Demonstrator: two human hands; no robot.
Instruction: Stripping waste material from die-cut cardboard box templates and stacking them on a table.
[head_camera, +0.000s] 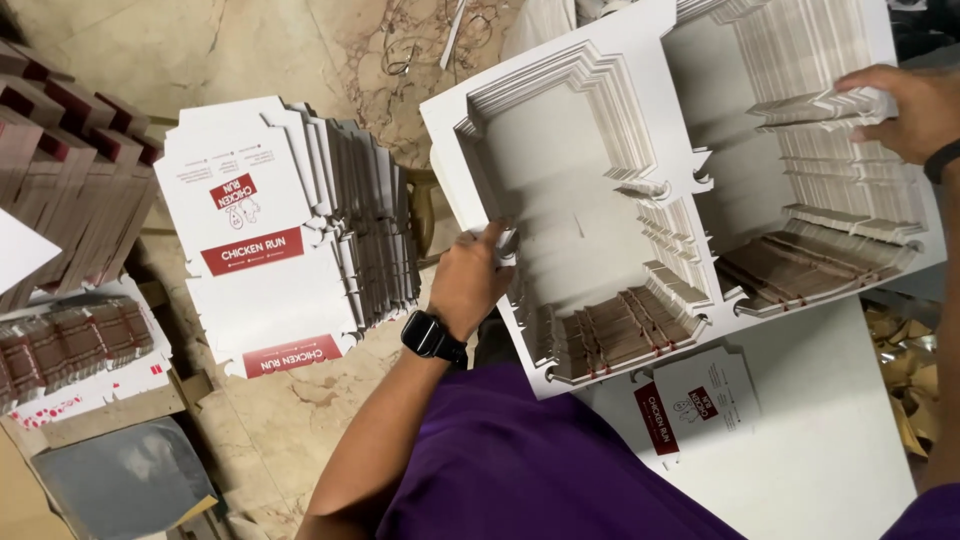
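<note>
Both hands hold a thick stack of die-cut white card sheets (590, 210), left hand (468, 280) at its near edge, right hand (905, 110) at its far side, beside a fanned pile of flat red-and-white cartons (270, 230) on the floor.

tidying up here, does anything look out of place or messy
One flat box blank lies alone, tilted, below the thick die-cut waste stack that the left hand and right hand grip. The big pile of blanks on the floor has slid into a fan instead of standing square.

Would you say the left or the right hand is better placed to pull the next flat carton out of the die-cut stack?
Probably the left hand: its fingers already reach into the die-cut stack beside the cut cartons, while the right hand only steadies its far edge.
</note>
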